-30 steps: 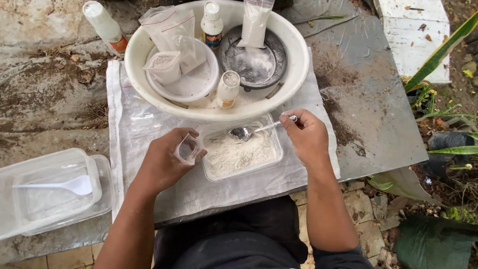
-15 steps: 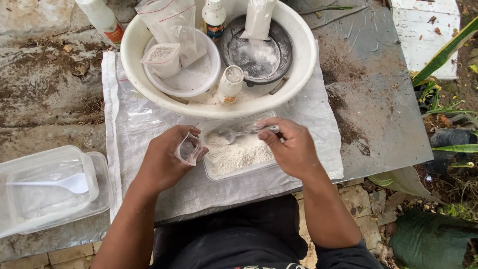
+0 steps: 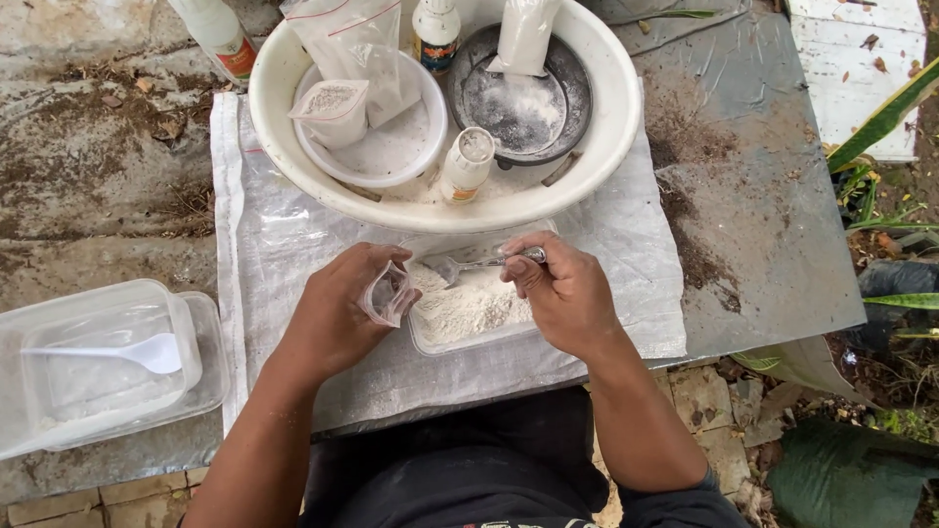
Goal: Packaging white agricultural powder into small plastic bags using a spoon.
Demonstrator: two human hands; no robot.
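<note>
My left hand holds a small clear plastic bag with its mouth held wide, just left of a clear rectangular tray of white powder. My right hand grips a metal spoon by the handle. The spoon's bowl points left, over the powder and close to the bag's mouth. Both hands hover over a white woven sheet spread on a weathered table.
A big white basin behind the tray holds a white bowl, powder bags, a small bottle and a dark metal pan. At left stands a clear lidded container with a white plastic spoon. Plants are at right.
My right hand has moved left with the spoon, from the tray's right end to its middle, bringing the spoon bowl near the bag. The left hand has barely moved.
</note>
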